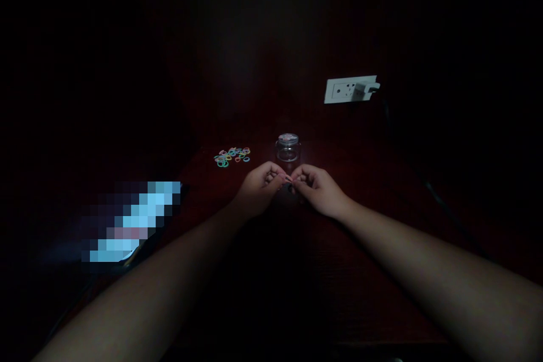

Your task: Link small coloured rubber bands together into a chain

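Note:
My left hand (259,186) and my right hand (317,188) meet fingertip to fingertip over a dark reddish table (365,249). Both are closed in a pinch on something tiny between them, too small and dim to name. Just behind the fingertips stands a small clear glass jar (288,148) with something pale at its top. To the left of the jar lies a loose pile of small coloured rubber bands (232,155), several of them, green, yellow, pink and blue.
The room is very dark. A white wall socket (350,89) with a plug in it sits at the back right, and a dark cable (428,181) runs down from it along the table's right side. A lit, blurred-out screen (131,220) lies at the left.

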### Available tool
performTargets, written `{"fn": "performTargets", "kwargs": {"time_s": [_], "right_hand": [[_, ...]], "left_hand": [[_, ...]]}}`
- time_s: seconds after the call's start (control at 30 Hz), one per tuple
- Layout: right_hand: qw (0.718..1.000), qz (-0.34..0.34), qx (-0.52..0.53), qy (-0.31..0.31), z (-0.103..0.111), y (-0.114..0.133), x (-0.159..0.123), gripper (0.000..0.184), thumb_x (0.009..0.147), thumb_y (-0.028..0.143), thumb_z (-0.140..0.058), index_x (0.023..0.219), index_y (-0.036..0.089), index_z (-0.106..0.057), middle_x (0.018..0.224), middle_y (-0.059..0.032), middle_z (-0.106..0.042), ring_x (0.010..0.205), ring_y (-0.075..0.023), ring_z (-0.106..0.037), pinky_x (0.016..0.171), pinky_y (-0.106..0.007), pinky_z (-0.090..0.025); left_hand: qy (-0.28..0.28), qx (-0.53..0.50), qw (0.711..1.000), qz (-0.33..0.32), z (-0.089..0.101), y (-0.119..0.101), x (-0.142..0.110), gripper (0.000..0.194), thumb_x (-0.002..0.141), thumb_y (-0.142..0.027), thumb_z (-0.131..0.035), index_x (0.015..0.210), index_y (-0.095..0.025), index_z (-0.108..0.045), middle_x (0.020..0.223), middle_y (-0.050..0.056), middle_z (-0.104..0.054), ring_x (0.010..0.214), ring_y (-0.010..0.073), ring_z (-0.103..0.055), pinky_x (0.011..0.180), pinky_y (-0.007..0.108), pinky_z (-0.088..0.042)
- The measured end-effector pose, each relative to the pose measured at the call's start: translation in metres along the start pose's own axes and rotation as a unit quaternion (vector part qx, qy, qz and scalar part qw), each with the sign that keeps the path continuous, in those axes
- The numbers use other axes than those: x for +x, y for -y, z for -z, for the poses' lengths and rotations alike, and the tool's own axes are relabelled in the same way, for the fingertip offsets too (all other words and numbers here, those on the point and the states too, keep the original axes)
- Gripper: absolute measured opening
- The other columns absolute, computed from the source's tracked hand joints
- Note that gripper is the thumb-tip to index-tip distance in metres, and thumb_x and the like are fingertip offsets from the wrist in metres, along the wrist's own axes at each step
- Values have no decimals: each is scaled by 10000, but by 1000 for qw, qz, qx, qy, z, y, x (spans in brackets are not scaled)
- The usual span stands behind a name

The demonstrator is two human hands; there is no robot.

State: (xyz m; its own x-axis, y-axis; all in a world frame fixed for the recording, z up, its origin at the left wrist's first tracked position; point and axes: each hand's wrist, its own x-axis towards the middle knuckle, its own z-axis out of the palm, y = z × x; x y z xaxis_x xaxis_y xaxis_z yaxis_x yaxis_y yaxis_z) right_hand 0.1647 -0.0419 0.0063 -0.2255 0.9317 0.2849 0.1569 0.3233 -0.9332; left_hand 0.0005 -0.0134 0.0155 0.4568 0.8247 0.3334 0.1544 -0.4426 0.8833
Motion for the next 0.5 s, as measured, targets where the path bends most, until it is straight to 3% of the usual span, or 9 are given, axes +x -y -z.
{"fn": "performTargets", "kwargs": {"time_s": [0.5], "right_hand": [[999,21,-31,-3,0,2,-1,78,830,249,-432,846,174,-447,636,31,-539,417,-62,-461,377,-183,-327]], "left_hand": [[-14,7,1000,5,-2,-5,-1,171,788,-315,-525,809,-146,-535,700,13,-607,620,98,-543,544,203,-397]]}}
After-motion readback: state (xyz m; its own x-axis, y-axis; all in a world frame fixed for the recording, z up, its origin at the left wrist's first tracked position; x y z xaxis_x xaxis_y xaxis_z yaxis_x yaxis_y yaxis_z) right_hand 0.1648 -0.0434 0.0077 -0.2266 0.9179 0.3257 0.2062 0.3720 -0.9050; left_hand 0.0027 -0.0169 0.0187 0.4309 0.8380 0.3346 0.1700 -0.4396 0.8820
